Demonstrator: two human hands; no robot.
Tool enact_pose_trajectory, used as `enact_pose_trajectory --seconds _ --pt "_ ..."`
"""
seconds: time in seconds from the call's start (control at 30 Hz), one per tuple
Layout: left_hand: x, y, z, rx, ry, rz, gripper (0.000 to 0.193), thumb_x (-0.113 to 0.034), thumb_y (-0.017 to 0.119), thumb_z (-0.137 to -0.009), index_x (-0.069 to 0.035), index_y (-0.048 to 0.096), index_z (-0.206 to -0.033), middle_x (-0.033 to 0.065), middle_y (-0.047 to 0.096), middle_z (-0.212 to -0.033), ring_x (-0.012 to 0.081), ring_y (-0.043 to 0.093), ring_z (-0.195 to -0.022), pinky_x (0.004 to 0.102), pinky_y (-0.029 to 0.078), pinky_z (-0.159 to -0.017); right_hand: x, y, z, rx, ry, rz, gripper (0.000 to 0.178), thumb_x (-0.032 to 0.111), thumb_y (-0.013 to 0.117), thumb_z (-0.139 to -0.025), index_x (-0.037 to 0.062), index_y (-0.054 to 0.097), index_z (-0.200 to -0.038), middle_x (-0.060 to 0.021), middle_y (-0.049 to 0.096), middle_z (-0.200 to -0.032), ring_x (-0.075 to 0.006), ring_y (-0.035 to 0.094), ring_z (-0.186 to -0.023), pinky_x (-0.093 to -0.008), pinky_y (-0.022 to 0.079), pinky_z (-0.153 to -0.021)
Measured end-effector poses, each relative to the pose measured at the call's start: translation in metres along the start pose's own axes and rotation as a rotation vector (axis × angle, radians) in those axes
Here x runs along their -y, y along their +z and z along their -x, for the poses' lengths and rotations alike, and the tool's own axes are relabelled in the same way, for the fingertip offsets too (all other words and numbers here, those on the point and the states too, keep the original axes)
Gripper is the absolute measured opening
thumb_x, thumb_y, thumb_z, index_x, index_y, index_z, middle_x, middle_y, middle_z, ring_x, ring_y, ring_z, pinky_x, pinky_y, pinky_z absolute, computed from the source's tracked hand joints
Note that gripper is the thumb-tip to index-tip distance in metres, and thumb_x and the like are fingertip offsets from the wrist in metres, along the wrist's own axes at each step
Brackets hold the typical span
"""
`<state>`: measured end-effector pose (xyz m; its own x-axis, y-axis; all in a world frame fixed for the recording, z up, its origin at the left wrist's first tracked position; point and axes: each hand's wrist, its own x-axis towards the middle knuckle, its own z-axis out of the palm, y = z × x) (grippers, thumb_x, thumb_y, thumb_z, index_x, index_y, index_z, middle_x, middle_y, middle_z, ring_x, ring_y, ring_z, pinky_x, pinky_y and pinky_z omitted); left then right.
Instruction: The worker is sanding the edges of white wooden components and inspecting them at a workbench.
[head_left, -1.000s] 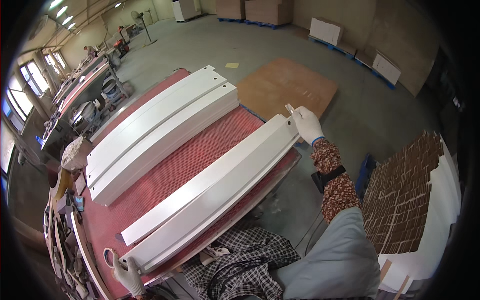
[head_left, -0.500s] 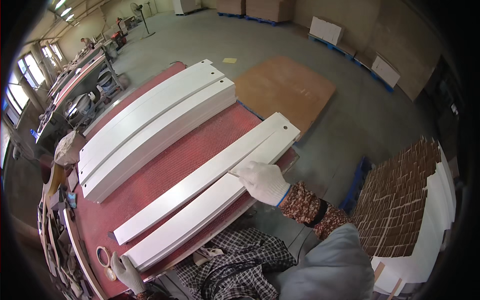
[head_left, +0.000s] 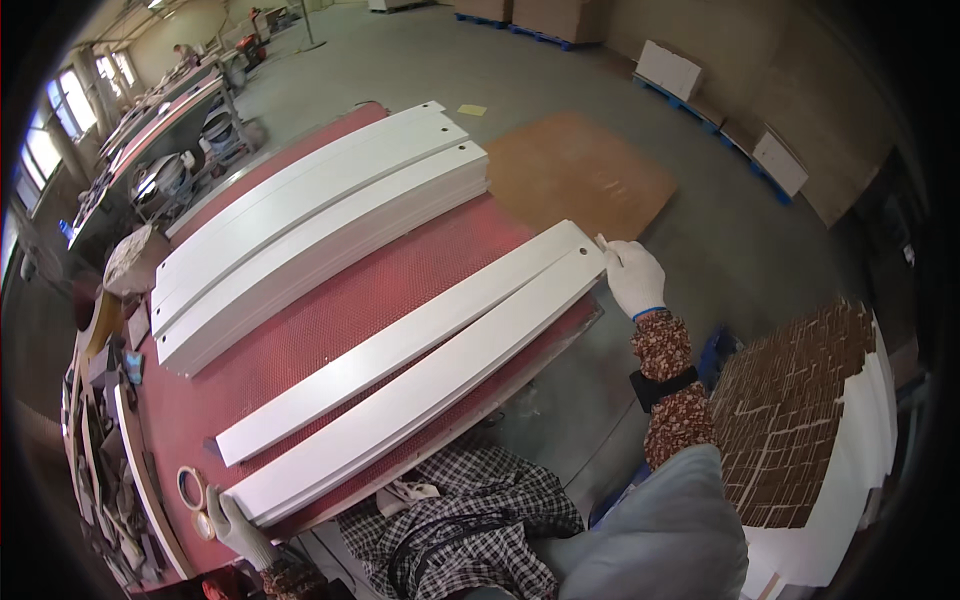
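Observation:
Two long white boards (head_left: 420, 385) lie on the red textured table top, touching at their far right end and spread apart toward the left. The nearer one rests on another white board. My right hand (head_left: 635, 280), in a white knitted glove, is at that far right end, closed in a pinch. A small pale piece shows at its fingertips, too small to name. My left hand (head_left: 240, 532), gloved too, rests against the near left end of the nearer board, fingers stretched out. Beside it lie two tape rolls (head_left: 190, 488).
A stack of white boards (head_left: 330, 265) fills the table's (head_left: 300, 370) far side. Wood offcuts (head_left: 100, 480) crowd its left edge. A brown sheet (head_left: 580, 175) lies on the floor beyond. At right stands a tall stack of brown-edged white panels (head_left: 800, 420).
My right hand has slid along the nearer board, away and to the right, from its middle to its far end. My left hand stays at the near end. The view has shifted slightly.

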<state>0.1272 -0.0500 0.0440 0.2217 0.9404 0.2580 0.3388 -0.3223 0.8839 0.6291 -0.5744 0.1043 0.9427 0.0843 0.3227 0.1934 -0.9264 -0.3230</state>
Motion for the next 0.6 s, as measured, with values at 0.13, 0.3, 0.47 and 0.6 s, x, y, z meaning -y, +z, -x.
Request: enact_pose_trajectory --seconds 0.13,0.3,0.47,0.6 --pt "-0.035 0.016 0.004 0.005 -0.089 0.120 0.037 -0.011 0.058 -0.105 0.009 0.061 -0.136 0.0125 0.069 -0.124 0.0180 0.063 -0.109 0.0322 0.051 -0.100 0.006 -0.003 0.037 -0.052 -0.107 0.054 0.032 0.029 0.051 -0.105 0.0117 0.074 -0.118 -0.0139 0.072 -0.113 -0.0361 0.067 -0.107 -0.0457 0.053 -0.094" --pt "0.008 0.005 -0.014 0.079 -0.196 0.409 0.039 -0.019 0.058 -0.106 0.005 0.064 -0.137 0.0105 0.071 -0.124 0.0174 0.064 -0.113 0.0311 0.049 -0.102 0.074 -0.037 0.097 0.040 -0.023 0.193 0.036 0.026 0.053 -0.105 0.0112 0.070 -0.133 -0.0137 0.070 -0.130 -0.0334 0.068 -0.116 -0.0437 0.053 -0.099" --pt "0.012 -0.055 -0.017 0.062 -0.257 0.489 0.043 -0.024 0.054 -0.108 0.004 0.062 -0.140 0.0114 0.069 -0.128 0.0176 0.063 -0.114 0.0307 0.047 -0.103 0.221 0.007 0.184 0.042 -0.434 0.095 0.031 0.022 0.059 -0.100 0.0149 0.072 -0.127 -0.0102 0.073 -0.106 -0.0327 0.071 -0.097 -0.0467 0.058 -0.082" --pt "0.024 -0.072 -0.021 0.108 -0.195 0.449 0.048 -0.028 0.049 -0.109 0.005 0.059 -0.143 0.0134 0.065 -0.136 0.0190 0.060 -0.122 0.0334 0.045 -0.109 0.339 0.023 0.269 0.088 -0.694 -0.061 0.030 0.015 0.064 -0.094 0.0162 0.076 -0.122 -0.0089 0.069 -0.093 -0.0314 0.069 -0.077 -0.0457 0.057 -0.067"
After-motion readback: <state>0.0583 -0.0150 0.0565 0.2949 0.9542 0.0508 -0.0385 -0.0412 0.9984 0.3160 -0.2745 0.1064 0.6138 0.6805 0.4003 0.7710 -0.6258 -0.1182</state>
